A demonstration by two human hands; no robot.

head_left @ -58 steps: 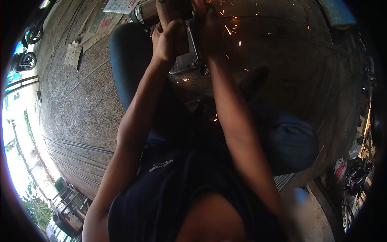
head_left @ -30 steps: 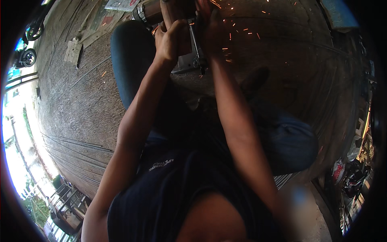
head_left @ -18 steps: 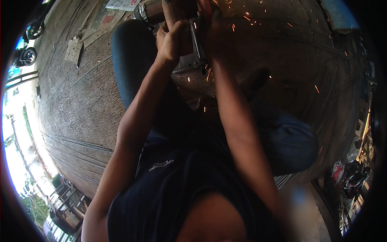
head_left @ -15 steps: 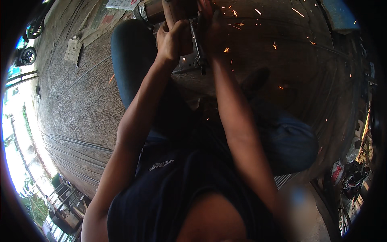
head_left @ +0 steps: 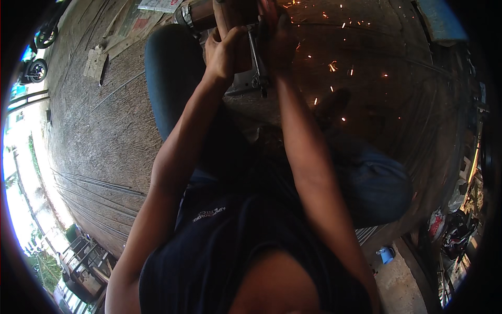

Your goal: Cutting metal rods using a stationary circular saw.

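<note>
At the top of the head view, my left hand point(head_left: 220, 56) is closed round a brown, worn-looking piece point(head_left: 224, 18), its thumb lying along the top. My right hand point(head_left: 282, 46) is in shadow beside a red part point(head_left: 269, 14). Its fingers look curled, but what they hold is hard to make out. Between the hands a thin metal rod with a dark end point(head_left: 257, 60) points toward me. Orange sparks point(head_left: 333, 66) scatter to the right of my right hand. The upper ends of these parts are cut off by the frame.
A dark cylindrical body with a metal band point(head_left: 184, 15) lies beyond my left knee. Flattened cardboard point(head_left: 95, 64) and long thin rods point(head_left: 99, 196) lie on the floor at left. A blue mug point(head_left: 386, 255) stands at lower right, and a blue panel point(head_left: 442, 21) at upper right.
The sparks have shifted, with new ones scattered to the right of my right hand. Both hands and forearms stay in nearly the same place.
</note>
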